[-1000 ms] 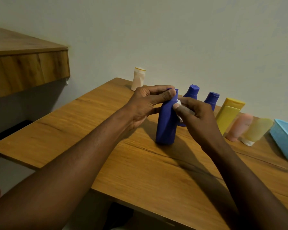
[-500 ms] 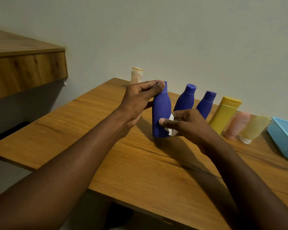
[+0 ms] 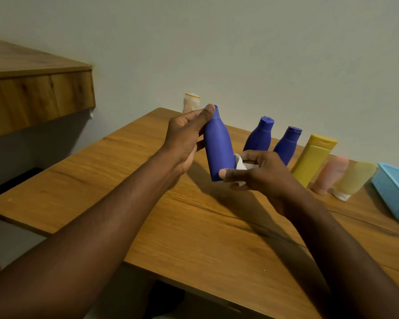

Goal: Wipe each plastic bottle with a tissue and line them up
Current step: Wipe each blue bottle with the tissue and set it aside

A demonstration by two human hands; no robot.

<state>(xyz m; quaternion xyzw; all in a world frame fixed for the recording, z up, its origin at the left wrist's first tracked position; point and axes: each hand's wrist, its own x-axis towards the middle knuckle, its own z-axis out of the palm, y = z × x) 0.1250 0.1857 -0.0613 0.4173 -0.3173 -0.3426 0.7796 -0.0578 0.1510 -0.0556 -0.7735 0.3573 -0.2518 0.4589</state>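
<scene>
The wooden counter (image 3: pixel 194 226) stretches out before me along the wall. At its right end sits a light blue basket (image 3: pixel 392 196). Left of it a row stands by the wall: a pale yellow tube (image 3: pixel 352 178), a pink tube (image 3: pixel 331 173), a yellow bottle (image 3: pixel 311 160) and two standing blue bottles (image 3: pixel 259 137). A white bottle (image 3: pixel 191 103) stands apart at the far corner.

In front of the row I hold the matte blue bottle (image 3: pixel 218 146), plain and narrow-necked, tilted with its cap leaning left over the counter. My left hand (image 3: pixel 184 139) grips its neck and shoulder, thumb up by the cap. My right hand (image 3: pixel 260 173) is at its base, thumb on the lower edge, pinching a crumpled white tissue (image 3: pixel 241 165) against the bottle's side.
</scene>
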